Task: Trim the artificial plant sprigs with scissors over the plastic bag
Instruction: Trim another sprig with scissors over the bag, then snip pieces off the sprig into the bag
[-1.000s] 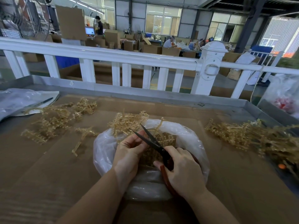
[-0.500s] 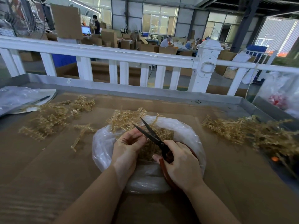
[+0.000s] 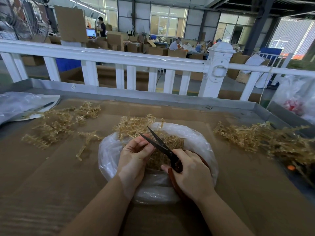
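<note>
Two bare forearms enter from the lower edge and narrow toward the wrists. No sleeve, glove, watch, bracelet or ring is visible on either arm. The left hand (image 3: 134, 157) shows its back and knuckles, with short, unpainted nails at the fingertips. The right hand (image 3: 190, 174) likewise shows its back, the knuckle ridges distinct and the thumb seen along the near side.

Golden plastic sprigs (image 3: 167, 147) heaped in clear plastic bag (image 3: 109, 150), black-bladed scissors (image 3: 158, 142) open above them
</note>
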### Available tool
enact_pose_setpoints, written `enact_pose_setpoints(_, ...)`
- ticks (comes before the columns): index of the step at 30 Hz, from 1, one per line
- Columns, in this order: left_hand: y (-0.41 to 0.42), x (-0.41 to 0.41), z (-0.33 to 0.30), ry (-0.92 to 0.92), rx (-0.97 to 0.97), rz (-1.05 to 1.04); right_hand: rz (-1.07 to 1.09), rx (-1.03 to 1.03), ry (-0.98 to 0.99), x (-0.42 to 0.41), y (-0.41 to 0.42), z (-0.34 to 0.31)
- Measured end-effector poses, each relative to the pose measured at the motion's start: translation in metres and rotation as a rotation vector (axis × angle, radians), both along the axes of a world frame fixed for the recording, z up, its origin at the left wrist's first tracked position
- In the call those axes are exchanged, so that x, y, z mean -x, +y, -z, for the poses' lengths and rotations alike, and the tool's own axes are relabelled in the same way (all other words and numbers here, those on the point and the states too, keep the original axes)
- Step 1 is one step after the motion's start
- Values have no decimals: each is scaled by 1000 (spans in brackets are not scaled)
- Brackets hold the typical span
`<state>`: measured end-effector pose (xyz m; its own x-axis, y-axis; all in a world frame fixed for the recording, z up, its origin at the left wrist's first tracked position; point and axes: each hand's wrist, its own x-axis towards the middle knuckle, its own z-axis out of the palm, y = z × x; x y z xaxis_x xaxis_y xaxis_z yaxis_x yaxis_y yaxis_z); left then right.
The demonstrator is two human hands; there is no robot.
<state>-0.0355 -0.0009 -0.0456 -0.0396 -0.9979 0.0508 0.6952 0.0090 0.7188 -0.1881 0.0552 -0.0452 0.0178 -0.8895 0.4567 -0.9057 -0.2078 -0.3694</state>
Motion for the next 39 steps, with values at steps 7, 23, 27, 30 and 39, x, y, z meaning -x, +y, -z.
enact_pose_setpoints(7, 3, 2, -5, -49, -10, -27, 3, -2, 9, -1, 0, 0)
enact_pose_setpoints(23, 1, 2, -2, -52, 5, -12, 14, -31, 35, -1, 0, -1)
enact_pose_setpoints(27, 2, 1, -2, -61, -9, -9, 22, -29, 44, -1, 0, -2)
enact_pose_setpoints(30, 1, 1, -4, -61, -35, -9, 19, -37, 40, -1, 0, -2)
enact_pose_setpoints(39, -4, 0, -16, 22, -163, 52, -14, -96, 76, 2, -2, -12)
